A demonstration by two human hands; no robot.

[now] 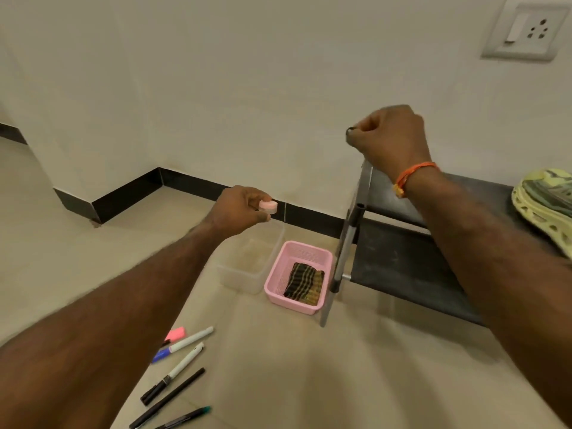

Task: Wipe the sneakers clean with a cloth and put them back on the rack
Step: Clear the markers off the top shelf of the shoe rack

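Left hand [240, 210]: pinches pink cap [268, 206].
Right hand [390, 136]: fingers curled around small dark object [350, 130], above rack [411, 261].
Cloth [305, 283]: in pink basket [280, 275], floor.
Sneaker [546, 204]: rack's right edge.

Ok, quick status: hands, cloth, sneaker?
Left hand pinches small pink disc; right hand pinches small dark item, unclear. Cloth untouched in pink basket. Sneaker on rack. Nothing blocking.
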